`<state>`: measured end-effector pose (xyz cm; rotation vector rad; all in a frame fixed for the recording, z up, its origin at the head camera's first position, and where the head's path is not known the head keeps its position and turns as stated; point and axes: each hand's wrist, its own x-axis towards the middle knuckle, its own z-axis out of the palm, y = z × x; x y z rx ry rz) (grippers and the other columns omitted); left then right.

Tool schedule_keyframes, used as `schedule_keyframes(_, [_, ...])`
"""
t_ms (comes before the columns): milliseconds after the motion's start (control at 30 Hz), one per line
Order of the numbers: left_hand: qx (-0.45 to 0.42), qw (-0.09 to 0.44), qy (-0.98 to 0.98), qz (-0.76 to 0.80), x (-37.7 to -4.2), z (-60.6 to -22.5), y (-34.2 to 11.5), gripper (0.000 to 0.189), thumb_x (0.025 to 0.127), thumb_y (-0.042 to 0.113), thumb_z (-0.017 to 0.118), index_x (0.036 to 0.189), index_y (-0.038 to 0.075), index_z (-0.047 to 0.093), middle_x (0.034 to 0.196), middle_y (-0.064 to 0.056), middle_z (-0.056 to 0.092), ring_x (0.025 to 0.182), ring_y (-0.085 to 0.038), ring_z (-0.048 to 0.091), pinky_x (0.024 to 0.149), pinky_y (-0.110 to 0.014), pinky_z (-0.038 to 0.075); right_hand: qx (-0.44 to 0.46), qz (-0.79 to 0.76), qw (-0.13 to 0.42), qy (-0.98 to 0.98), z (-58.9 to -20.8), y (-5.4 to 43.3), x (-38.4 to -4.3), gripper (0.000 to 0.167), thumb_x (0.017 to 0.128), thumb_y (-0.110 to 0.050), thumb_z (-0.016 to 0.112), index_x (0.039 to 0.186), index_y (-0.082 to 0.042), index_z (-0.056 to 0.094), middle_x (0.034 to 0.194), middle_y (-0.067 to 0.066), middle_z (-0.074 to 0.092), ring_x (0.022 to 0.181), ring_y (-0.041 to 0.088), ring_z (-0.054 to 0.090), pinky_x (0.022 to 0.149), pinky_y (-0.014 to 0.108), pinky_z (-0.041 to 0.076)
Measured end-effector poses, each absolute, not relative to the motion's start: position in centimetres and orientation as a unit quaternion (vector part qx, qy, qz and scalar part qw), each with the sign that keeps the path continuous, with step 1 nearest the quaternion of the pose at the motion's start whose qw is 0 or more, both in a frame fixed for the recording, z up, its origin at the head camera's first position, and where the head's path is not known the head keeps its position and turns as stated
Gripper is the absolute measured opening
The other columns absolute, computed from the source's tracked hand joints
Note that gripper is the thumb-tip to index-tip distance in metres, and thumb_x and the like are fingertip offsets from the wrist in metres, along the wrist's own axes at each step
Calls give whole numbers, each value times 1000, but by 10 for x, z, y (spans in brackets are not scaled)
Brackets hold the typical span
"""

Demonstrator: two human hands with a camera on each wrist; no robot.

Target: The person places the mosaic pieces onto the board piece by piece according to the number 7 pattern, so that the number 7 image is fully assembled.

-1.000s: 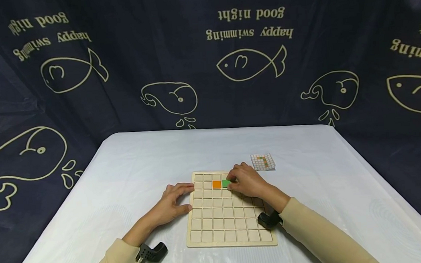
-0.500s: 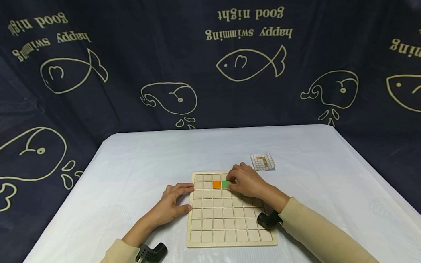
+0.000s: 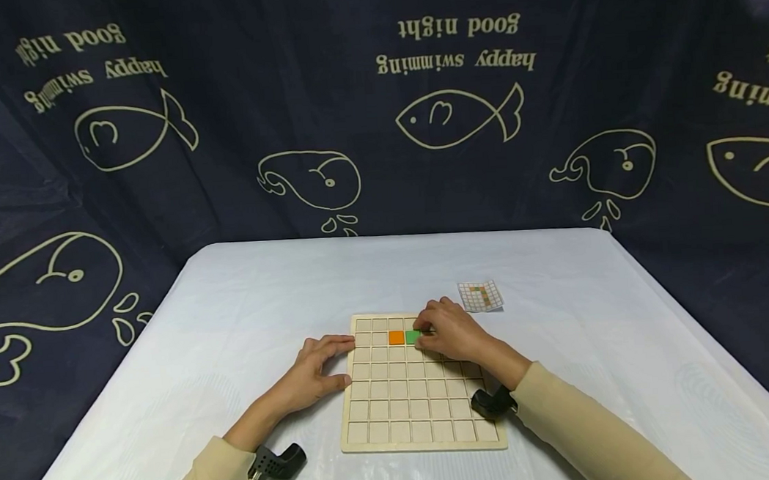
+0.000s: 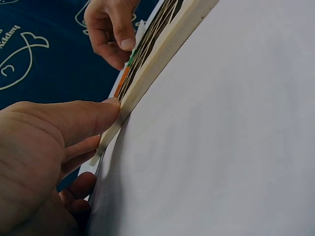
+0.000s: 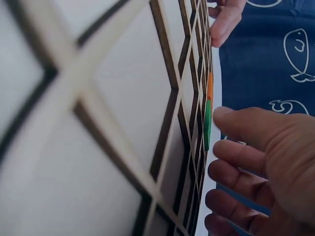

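A pale wooden grid board (image 3: 396, 390) lies on the white table. In one of its upper cells sits an orange square tile (image 3: 396, 338), with a green square tile (image 3: 412, 337) directly to its right. My right hand (image 3: 452, 329) pinches at the green tile with thumb and index finger, covering its right part in the head view; its other fingers curl alongside. My left hand (image 3: 316, 373) rests against the board's left edge. The left wrist view shows that thumb (image 4: 93, 118) touching the rim, the fingers partly hidden beyond it.
Behind the board, right of centre, lies a small printed card (image 3: 480, 296) with a coloured grid pattern. A white cloth covers the table (image 3: 281, 283). Dark curtain fabric (image 3: 363, 109) with fish and whale drawings hangs behind it. Both wrists wear black camera mounts (image 3: 278, 461).
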<state>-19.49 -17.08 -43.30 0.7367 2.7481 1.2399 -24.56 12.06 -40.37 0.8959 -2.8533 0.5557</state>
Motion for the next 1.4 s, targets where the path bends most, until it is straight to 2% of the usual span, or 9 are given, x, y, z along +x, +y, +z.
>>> schedule_keyframes(467, [246, 9, 886, 394, -195, -435, -172, 53, 80, 19, 73, 130, 12, 56, 141, 2, 49, 103, -13, 34, 90, -33, 26, 282, 206, 53, -936, -386, 131, -239, 29, 83, -26, 71, 107, -10, 69, 97, 3, 61, 86, 16, 48, 76, 34, 41])
schedule_keyframes(567, [247, 9, 885, 394, -195, -434, -172, 53, 80, 19, 73, 130, 12, 56, 141, 1, 48, 103, -14, 34, 90, -34, 25, 272, 211, 46, -938, -383, 135, -238, 29, 84, -27, 70, 108, -10, 69, 98, 3, 60, 89, 18, 49, 81, 38, 42])
schedule_keyframes(600, [247, 9, 885, 394, -195, -434, -172, 53, 80, 19, 73, 130, 12, 56, 141, 1, 48, 103, -14, 34, 91, -35, 25, 270, 212, 46, -938, -382, 137, -237, 29, 84, -27, 70, 108, -10, 68, 98, 3, 60, 91, 19, 50, 86, 40, 43])
schedule_keyframes(733, [249, 11, 885, 393, -195, -434, -172, 53, 80, 19, 73, 131, 12, 56, 141, 1, 48, 104, -15, 33, 92, -37, 25, 272, 212, 63, -937, -378, 145, -236, 30, 84, -27, 70, 108, -10, 68, 97, 3, 61, 90, 20, 49, 86, 42, 40])
schedule_keyframes(867, [245, 14, 887, 392, -196, -434, -172, 54, 80, 20, 73, 131, 13, 56, 142, 2, 47, 104, -14, 33, 92, -37, 25, 262, 215, 69, -938, -374, 152, -234, 30, 83, -26, 71, 108, -10, 69, 97, 2, 61, 91, 19, 47, 80, 40, 39])
schedule_keyframes(1033, [248, 14, 886, 391, -196, -434, -172, 54, 80, 19, 73, 131, 13, 56, 142, 1, 47, 104, -16, 33, 92, -38, 24, 248, 221, 69, -941, -372, 161, -230, 30, 83, -26, 71, 108, -9, 69, 98, 4, 62, 98, 24, 51, 88, 48, 42])
schedule_keyframes(1233, [252, 12, 886, 390, -196, -435, -172, 54, 81, 19, 73, 131, 12, 55, 142, 1, 47, 104, -16, 33, 92, -39, 24, 249, 233, 76, -937, -373, 173, -225, 28, 82, -22, 72, 106, -8, 69, 100, 4, 62, 112, 34, 51, 106, 58, 29])
schedule_keyframes(1400, [249, 11, 886, 391, -196, -435, -172, 54, 81, 19, 73, 131, 13, 56, 141, 2, 47, 104, -14, 33, 91, -36, 24, 232, 230, 70, -942, -373, 182, -221, 26, 82, -21, 72, 106, -10, 69, 101, 5, 62, 124, 42, 44, 104, 61, 27])
